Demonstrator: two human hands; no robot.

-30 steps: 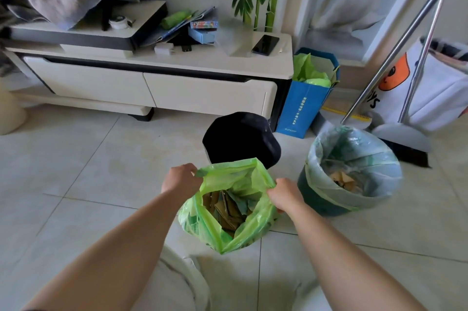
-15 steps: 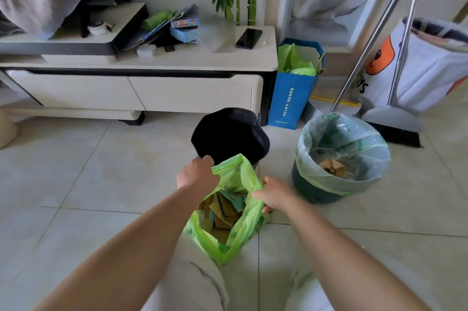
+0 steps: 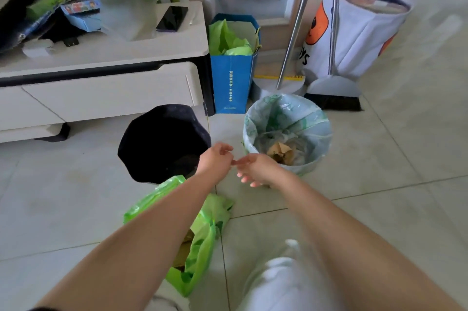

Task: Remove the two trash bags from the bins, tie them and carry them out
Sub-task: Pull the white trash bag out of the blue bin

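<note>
A green trash bag (image 3: 202, 232) full of paper scraps lies untied on the floor under my left forearm, its mouth loose. Beyond it stands an empty black bin (image 3: 162, 143). To the right a second bin holds a pale translucent trash bag (image 3: 288, 128) folded over the rim, with brown paper inside. My left hand (image 3: 215, 158) and my right hand (image 3: 255, 168) hover side by side between the two bins, fingers loosely apart, holding nothing, close to the pale bag's near rim.
A low white cabinet (image 3: 106, 82) with a phone (image 3: 172, 18) and clutter runs along the left. A blue paper bag (image 3: 231, 67) with green plastic stands beside it. A broom and dustpan (image 3: 331, 90) and a white cloth bag (image 3: 354, 32) stand at back right.
Both hands have let go of the green bag, which now lies slumped on the floor. The hands moved forward and right towards the pale-bagged bin; the view shifted right.
</note>
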